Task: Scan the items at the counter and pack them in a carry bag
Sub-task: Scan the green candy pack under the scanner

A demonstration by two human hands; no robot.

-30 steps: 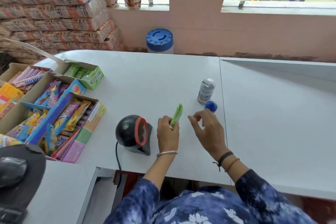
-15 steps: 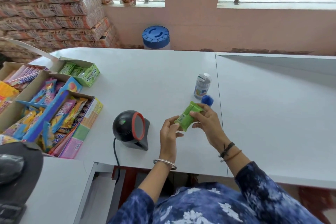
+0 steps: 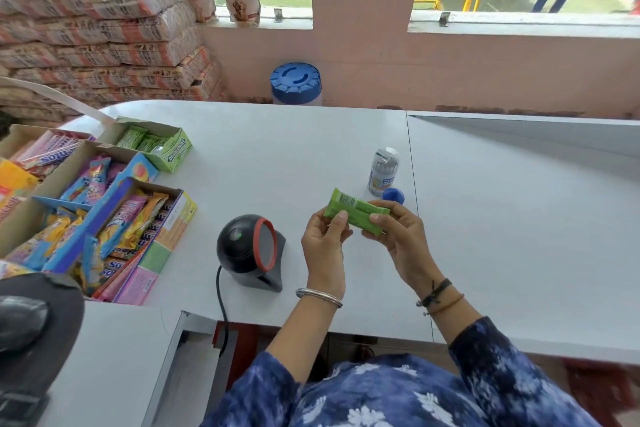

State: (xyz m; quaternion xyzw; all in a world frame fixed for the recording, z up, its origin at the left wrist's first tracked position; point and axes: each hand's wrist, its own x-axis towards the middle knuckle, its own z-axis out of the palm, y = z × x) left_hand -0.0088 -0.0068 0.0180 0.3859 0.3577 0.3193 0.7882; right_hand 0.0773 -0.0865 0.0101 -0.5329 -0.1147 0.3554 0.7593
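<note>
Both hands, left [image 3: 323,239] and right [image 3: 398,236], pinch green pack [image 3: 355,211] by ends, barcode up; I guess hunting code before facing scanner [image 3: 251,250].

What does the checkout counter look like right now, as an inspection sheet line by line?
Surface: white counter, mostly bare.
Job's things: green packet held by both hands, barcode up; scanner left of it; small bottle and blue cap behind.
Clutter: candy boxes at left.
Grippers: left hand and right hand pinch the packet.
Cables: scanner cable drops off the counter edge.
Surroundings: stacked sacks, blue-lidded jar, windows.
Carry bag: nothing seen.
</note>
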